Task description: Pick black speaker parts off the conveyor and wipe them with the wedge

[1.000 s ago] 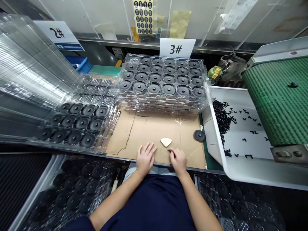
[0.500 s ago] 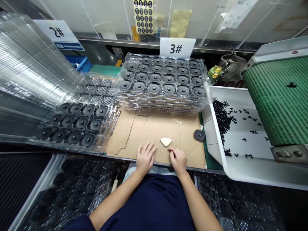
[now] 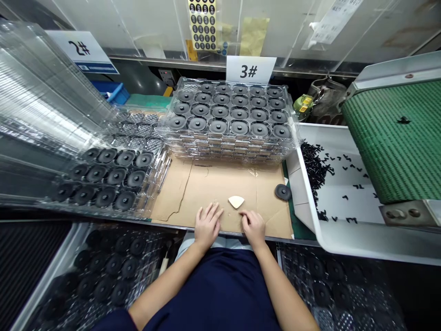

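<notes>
My left hand [image 3: 207,223] lies flat on the brown cardboard sheet [image 3: 220,184] with fingers spread, holding nothing. My right hand [image 3: 253,225] rests beside it, fingers loosely curled, empty. A small cream wedge-shaped piece [image 3: 236,201] lies on the cardboard just beyond my right fingertips, not touched. One loose black round part [image 3: 283,191] sits at the cardboard's right edge. A stack of clear trays [image 3: 230,117] filled with black round parts stands behind, under a "3#" sign [image 3: 251,70].
A partly filled clear tray [image 3: 113,177] lies at left, with empty clear trays [image 3: 44,101] piled behind it. A white bin [image 3: 344,197] with small black pieces sits right, under a green conveyor belt [image 3: 392,138]. Trays of black parts lie below the bench edge.
Both hands stay where they were on the cardboard. Only the view has shifted slightly.
</notes>
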`<state>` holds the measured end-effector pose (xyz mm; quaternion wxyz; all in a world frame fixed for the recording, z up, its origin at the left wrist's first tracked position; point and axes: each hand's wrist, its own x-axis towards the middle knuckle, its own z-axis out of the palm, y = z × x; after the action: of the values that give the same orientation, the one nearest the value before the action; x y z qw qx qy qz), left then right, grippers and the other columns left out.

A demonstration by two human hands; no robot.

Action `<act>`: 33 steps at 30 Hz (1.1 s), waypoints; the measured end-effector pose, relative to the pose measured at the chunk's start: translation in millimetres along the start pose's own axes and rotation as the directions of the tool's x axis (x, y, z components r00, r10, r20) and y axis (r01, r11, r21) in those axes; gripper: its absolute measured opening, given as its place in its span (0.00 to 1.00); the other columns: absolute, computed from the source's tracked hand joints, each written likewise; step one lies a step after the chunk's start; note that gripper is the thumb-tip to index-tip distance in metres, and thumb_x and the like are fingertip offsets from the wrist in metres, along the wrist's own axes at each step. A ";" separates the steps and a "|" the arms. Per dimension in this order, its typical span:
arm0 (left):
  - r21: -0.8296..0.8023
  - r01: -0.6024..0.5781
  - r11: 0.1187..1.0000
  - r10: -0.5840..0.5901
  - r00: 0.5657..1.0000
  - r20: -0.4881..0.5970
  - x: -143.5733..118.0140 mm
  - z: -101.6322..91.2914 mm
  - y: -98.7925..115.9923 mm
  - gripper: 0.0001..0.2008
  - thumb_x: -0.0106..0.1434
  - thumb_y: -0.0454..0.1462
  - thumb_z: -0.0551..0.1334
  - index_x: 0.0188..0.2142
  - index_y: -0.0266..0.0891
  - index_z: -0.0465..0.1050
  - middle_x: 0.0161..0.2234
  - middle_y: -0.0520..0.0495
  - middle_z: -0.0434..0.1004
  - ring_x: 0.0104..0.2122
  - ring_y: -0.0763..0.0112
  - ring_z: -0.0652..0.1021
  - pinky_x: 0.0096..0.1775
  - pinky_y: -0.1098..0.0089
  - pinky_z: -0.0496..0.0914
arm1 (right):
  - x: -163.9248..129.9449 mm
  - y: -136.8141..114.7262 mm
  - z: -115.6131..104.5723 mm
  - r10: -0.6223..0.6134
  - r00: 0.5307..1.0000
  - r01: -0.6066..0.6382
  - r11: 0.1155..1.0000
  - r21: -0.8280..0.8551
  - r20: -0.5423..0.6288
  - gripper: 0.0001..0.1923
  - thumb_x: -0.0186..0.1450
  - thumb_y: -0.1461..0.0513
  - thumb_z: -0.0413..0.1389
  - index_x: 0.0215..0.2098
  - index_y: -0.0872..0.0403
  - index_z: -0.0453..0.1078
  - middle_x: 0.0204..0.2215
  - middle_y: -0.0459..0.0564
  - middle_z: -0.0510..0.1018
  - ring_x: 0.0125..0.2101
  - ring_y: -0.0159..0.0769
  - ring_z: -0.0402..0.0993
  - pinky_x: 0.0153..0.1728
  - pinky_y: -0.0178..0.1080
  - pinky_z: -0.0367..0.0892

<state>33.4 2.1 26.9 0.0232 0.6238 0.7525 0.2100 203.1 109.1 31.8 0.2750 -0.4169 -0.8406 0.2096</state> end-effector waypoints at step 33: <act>-0.331 -0.307 0.892 0.224 0.938 -0.264 25.5 -24.4 -38.6 0.15 0.61 0.30 0.56 0.44 0.45 0.75 0.44 0.46 0.79 0.43 0.63 0.79 0.47 0.61 0.74 | 318.5 78.6 -340.4 -0.140 0.987 0.156 0.668 -0.728 0.084 0.30 0.58 0.42 0.57 0.28 0.63 0.74 0.32 0.51 0.76 0.44 0.43 0.73 0.48 0.54 0.60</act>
<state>-15.3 14.1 41.6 0.0274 0.6787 0.6048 0.4157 306.5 455.3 336.7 0.0930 -0.4202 -0.8879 -0.1624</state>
